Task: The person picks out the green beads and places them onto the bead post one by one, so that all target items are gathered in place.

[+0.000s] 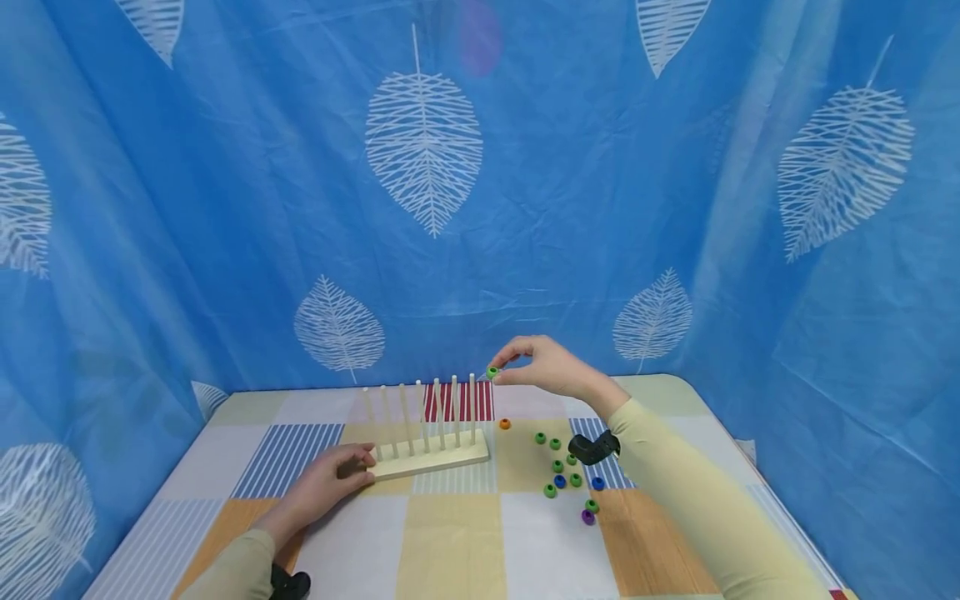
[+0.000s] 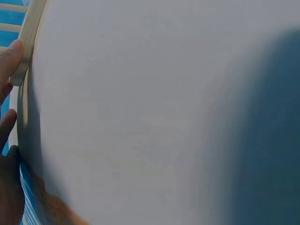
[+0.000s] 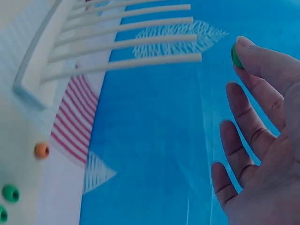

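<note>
A pale wooden peg stand (image 1: 431,457) with a row of several upright bare pegs stands on the table. My left hand (image 1: 324,486) holds the left end of its base, thumb at the front side and fingers at the back. In the left wrist view, only fingertips (image 2: 10,58) and the base's end show at the left edge. Up beside the tops of the rightmost pegs, my right hand (image 1: 546,367) pinches a green bead (image 1: 492,372) between thumb and index finger. The right wrist view shows this bead apart from the nearest peg (image 3: 140,64), the other fingers spread loosely.
Right of the stand lie an orange bead (image 1: 505,424), several green beads (image 1: 557,466), two blue beads (image 1: 597,483) and a purple bead (image 1: 588,517). A patchwork cloth (image 1: 450,542) covers the table. Blue leaf-print curtains (image 1: 525,208) hang behind and at both sides.
</note>
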`<state>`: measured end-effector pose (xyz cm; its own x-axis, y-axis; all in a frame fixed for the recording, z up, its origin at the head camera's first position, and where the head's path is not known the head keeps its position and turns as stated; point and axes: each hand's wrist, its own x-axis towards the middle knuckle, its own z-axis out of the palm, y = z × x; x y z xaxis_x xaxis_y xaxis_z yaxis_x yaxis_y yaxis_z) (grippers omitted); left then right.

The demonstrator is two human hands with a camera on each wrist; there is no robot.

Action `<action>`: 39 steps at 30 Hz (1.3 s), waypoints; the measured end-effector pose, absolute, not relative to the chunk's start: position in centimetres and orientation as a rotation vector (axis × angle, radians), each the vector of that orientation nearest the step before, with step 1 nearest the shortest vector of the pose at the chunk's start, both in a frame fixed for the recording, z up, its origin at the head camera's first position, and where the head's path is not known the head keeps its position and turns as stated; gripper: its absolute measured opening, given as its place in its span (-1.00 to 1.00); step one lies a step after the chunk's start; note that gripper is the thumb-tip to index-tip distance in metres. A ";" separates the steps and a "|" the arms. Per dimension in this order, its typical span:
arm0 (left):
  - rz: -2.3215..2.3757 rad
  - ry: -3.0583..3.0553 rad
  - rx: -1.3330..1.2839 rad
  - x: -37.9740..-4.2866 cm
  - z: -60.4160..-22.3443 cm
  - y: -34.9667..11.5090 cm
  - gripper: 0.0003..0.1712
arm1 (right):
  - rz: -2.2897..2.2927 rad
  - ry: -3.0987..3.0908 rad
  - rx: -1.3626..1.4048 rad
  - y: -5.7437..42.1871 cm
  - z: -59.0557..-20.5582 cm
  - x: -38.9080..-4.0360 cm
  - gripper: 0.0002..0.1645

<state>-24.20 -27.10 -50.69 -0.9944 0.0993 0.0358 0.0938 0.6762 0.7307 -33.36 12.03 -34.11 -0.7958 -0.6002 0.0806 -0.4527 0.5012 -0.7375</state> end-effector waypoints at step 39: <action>1.300 2.835 0.180 -24.4 -50.8 -27.6 -0.85 | -1.245 2.194 -1.202 -2.7 -33.8 -34.6 -0.72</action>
